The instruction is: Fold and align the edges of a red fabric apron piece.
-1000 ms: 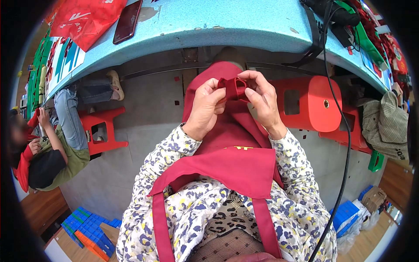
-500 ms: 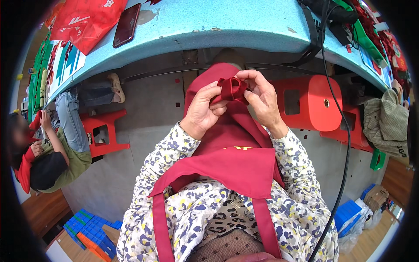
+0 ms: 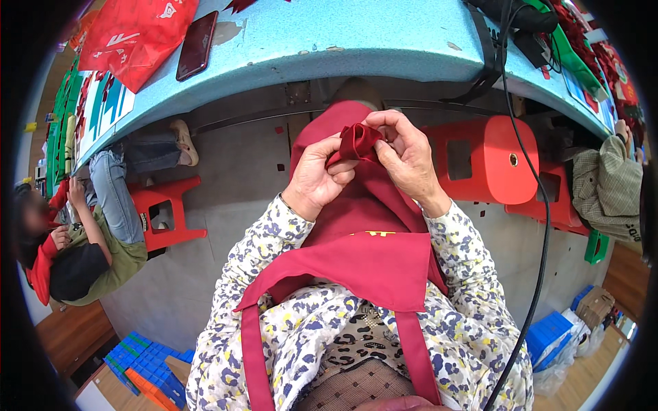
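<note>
Over my lap, a dark red ribbon flower [image 3: 359, 142], its folds rolled into a loose rosette, is held between both hands. My left hand [image 3: 319, 172] grips it from the left, with the thumb on top and the other fingers curled beneath. On the opposite side, my right hand [image 3: 408, 157] pinches the ribbon's edge between thumb and forefinger. Part of the flower's underside is hidden by my fingers. Beneath the hands lies my red apron [image 3: 343, 209], spread over my legs.
A light blue table [image 3: 384, 41] curves ahead, with a dark phone [image 3: 197, 46] and a red bag [image 3: 140, 38]. A black cable [image 3: 545, 233] hangs at the right, near a red stool [image 3: 507, 161]. A seated person [image 3: 89, 253] is at the left, another [image 3: 606, 185] at the far right.
My right fingers have shifted on the ribbon, thumb now pressed closer to the forefinger. The flower looks turned and its opening narrower. My left hand keeps its hold.
</note>
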Tool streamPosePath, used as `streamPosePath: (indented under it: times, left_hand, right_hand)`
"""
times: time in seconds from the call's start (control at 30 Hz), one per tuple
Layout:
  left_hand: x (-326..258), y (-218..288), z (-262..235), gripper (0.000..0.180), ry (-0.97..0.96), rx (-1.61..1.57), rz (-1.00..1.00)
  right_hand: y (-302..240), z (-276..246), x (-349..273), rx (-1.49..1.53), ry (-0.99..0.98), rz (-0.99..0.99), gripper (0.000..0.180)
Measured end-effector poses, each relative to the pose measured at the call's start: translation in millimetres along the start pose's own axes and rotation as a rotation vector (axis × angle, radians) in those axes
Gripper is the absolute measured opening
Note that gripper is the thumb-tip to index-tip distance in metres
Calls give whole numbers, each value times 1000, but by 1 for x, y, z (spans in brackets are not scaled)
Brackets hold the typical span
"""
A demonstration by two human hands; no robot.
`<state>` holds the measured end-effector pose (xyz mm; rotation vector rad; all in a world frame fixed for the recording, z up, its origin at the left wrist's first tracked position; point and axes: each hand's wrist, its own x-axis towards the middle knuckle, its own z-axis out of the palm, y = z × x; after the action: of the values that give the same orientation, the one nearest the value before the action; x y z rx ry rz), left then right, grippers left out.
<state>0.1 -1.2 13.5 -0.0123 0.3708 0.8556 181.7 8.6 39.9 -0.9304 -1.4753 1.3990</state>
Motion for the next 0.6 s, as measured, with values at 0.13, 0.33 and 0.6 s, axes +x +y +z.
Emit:
streamPosePath:
  times: [0.13,0.33,0.6]
  left_hand:
    - [-1,-3,14,13,88,170,157]
    - [-3,-10,20,9,79,676,705]
    - [-8,-9,20,16,-15,1239,1196]
  right_hand:
    - [-1,-3,5,41,-21,-69,34]
    - [-17,7,7,-271,59,-236,38]
    - [-15,16,7,-428,147,-353,42]
